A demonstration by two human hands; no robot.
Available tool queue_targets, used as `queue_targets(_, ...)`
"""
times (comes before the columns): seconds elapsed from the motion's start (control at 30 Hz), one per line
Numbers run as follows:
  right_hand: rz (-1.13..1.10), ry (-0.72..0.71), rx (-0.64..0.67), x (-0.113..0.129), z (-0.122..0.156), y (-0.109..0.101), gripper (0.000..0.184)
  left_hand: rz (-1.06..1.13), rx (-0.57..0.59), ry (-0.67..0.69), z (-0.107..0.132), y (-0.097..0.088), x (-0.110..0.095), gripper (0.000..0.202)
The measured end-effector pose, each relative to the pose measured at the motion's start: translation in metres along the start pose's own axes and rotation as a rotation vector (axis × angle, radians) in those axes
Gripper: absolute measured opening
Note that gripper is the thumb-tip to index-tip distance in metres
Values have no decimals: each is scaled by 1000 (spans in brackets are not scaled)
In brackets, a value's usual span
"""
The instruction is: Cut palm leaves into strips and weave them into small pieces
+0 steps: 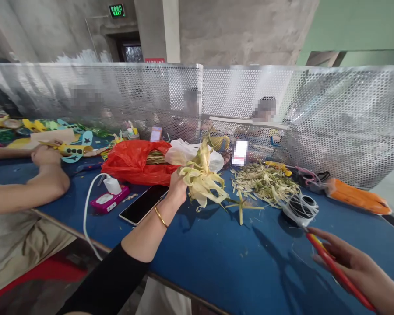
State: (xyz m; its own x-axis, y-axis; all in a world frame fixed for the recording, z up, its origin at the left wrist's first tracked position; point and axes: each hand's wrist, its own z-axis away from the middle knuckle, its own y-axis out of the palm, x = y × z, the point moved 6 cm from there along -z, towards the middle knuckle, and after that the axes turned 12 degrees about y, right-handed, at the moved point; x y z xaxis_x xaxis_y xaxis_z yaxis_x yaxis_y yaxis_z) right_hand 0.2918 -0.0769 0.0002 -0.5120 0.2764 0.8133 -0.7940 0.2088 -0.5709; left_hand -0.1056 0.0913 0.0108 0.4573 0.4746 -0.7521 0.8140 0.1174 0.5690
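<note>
Crinkly red plastic bag [124, 157] around 9 o'clock from the pale-yellow, petal-like dried-leaf bundle [205, 179], flat black rectangular phone [142, 205] at 8. Left hand [178, 186] has that bundle gripped, up over the blue counter [223, 245]. Loose heap of greenish leaf scraps [265, 181] at 3, spool of clear thread [300, 210] near it, then right hand [348, 258] at 4, holding a long red-and-yellow tool [328, 261].

Green sign [117, 10], far left: "EXIT", beneath blurred characters
Red sign [154, 60], far: lettering too small to read
</note>
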Motion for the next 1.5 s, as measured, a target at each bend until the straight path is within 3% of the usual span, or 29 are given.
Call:
queue_targets(0.07, -161, 76, 132, 9, 6, 14, 67, 25, -15, -56, 4, 4, 5, 36)
queue_targets(0.13, -288, 31, 312, 35, 12, 40, 64, 43, -28, -111, 8, 8, 9, 36)
queue_targets(0.2, -400, -64, 318, 68, 13, 60, 63, 49, -30, -136, 12, 9, 11, 35)
queue_targets(0.33, -413, -147, 285, 125, 0, 102, 58, 63, 26, -73, 14, 8, 7, 32)
queue_targets(0.47, -560, -220, 219, 156, -21, 130, 60, 71, 59, 30, 11, 4, -3, 28)
queue_targets(0.63, -632, -197, 228, 153, -39, 157, 57, 96, 47, 32, 6, 5, -9, 31)
queue_targets(0.83, -736, -207, 186, 159, -46, 152, 55, 99, 125, -61, 15, 14, -3, 33)
queue_targets(1.07, -797, -199, 245, 169, -57, 156, 51, -22, 284, -120, 29, 22, 10, 32)
queue_targets(1.27, -678, -199, 259, 158, -61, 151, 30, -120, 445, -189, 34, 27, 17, 33)
queue_targets(1.5, -641, -270, 370, 155, -59, 158, 30, -366, 615, -94, 35, 30, 15, 26)
